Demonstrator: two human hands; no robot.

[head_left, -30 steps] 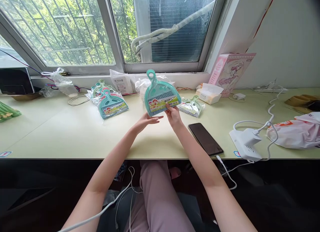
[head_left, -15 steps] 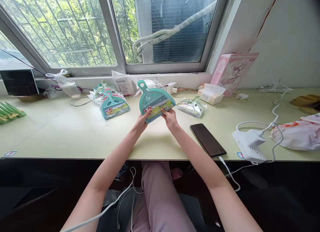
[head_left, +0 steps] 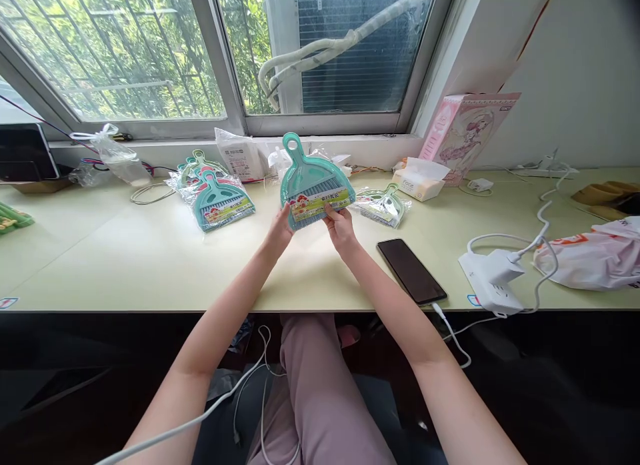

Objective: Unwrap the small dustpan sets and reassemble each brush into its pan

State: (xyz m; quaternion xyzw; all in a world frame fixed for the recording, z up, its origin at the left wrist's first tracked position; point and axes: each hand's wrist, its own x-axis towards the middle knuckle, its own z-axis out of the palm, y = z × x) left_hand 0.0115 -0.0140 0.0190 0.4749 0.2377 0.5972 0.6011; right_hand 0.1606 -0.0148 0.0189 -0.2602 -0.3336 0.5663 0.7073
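Note:
A teal dustpan and brush set [head_left: 316,178] with a yellow printed label is held up above the table, its looped handle pointing upward. My left hand [head_left: 281,230] grips its lower left edge, and my right hand [head_left: 341,227] pinches the lower right edge, thumb on the label. Further left lie more bagged dustpan sets [head_left: 220,197] in clear plastic, overlapping each other. To the right of the held set rests another bagged dustpan set [head_left: 384,206], pale green and grey, lying flat.
A phone [head_left: 411,270] on a charging cable and a white power strip [head_left: 493,281] lie near the right front edge. Behind them stand a tissue pack [head_left: 421,178] and a pink box [head_left: 470,135]. A white plastic bag [head_left: 593,258] sits far right, a tablet [head_left: 27,153] far left.
The dustpan set has been raised slightly and turned more upright, with both hands still on it. My view has shifted a little, so the table appears higher.

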